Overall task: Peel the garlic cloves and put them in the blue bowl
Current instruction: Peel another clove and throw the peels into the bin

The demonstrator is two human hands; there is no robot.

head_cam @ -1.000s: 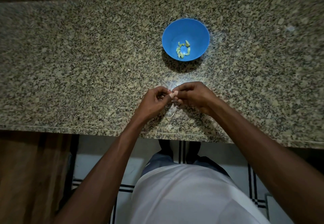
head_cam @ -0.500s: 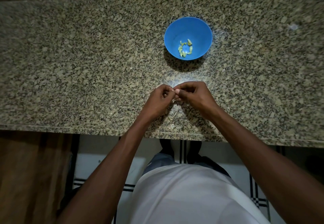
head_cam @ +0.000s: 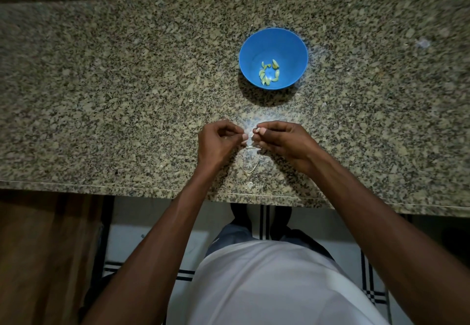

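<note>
Both hands have drawn slightly apart: left hand (head_cam: 220, 141) and right hand (head_cam: 282, 142) each pinch something too small to identify. Peeled cloves (head_cam: 269, 73) already lie in the blue bowl (head_cam: 292, 44), far right; skin scraps (head_cam: 250, 168) litter the near counter (head_cam: 101, 95); more peeling probably remains
</note>
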